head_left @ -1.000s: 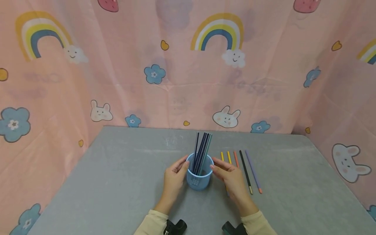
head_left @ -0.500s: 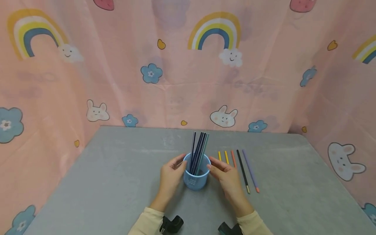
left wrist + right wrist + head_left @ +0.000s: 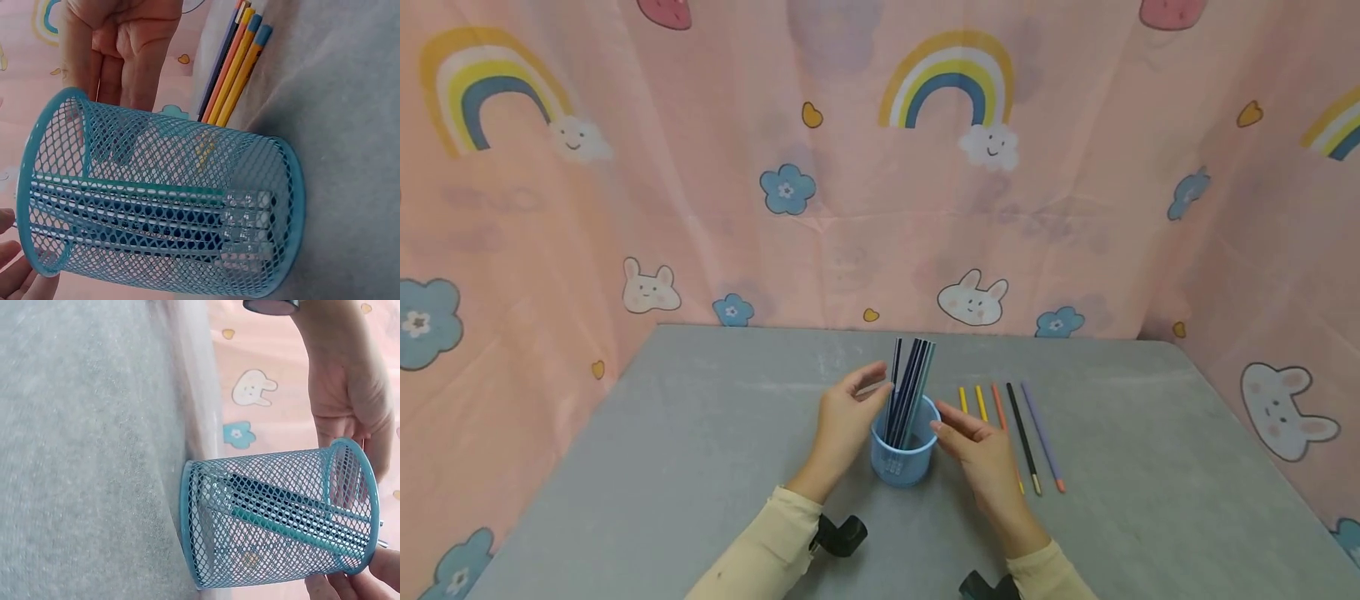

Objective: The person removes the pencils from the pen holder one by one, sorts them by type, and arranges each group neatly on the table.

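A blue wire-mesh pen holder [image 3: 901,469] stands upright on the grey table. Several slim dark-blue and green pens [image 3: 913,375] lean inside it, their clear lower ends [image 3: 247,231] visible through the mesh. My right hand [image 3: 988,467] holds the holder's right side at the rim, thumb towards me and fingers behind. Above the left rim is my left hand [image 3: 842,421], its thumb and fingers apart beside the leftmost pen. From the right wrist, the left hand [image 3: 350,400] appears behind the holder with its fingers partly hidden by the mesh.
Right of the holder, several pencils lie side by side: yellow ones [image 3: 981,402], an orange one [image 3: 999,407], a black one [image 3: 1024,437] and a purple one [image 3: 1043,437]. My right hand partly covers some. A pink patterned curtain [image 3: 850,250] hangs behind the table [image 3: 700,467].
My left hand has let go of the holder's left rim and risen to the pens. My right hand stays at the rim. The view shifted slightly sideways earlier on.
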{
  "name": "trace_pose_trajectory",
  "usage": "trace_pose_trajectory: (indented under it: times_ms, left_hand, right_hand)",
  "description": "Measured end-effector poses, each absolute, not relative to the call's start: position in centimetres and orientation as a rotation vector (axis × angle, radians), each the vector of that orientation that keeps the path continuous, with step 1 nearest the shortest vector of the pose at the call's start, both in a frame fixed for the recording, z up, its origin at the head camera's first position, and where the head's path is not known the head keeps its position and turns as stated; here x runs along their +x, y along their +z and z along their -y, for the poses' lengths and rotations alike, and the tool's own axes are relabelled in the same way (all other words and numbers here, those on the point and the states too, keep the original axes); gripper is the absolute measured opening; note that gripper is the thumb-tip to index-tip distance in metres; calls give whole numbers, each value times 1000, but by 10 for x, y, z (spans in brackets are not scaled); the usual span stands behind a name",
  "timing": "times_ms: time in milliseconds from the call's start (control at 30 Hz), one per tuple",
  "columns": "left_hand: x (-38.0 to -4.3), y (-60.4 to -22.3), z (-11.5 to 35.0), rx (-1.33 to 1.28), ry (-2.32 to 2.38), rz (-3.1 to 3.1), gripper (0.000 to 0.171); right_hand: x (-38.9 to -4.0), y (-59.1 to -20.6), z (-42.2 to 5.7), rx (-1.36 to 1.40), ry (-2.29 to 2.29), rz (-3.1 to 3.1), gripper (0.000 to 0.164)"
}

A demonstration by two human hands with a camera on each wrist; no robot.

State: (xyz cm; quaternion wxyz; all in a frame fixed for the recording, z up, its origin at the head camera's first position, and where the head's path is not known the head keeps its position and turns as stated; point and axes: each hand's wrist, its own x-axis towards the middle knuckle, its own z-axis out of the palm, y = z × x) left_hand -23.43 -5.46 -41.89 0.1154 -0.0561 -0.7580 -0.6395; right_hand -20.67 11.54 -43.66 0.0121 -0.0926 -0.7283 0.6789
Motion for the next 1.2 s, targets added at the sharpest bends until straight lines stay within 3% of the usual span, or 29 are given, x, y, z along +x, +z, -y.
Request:
trace_pose_trajectory:
  times_ms: [1200]
  left_hand:
    - [-252, -413, 40, -130, -1662, 2344, 24]
  right_hand:
    - [-205, -439, -117, -256, 2118, 2240, 35]
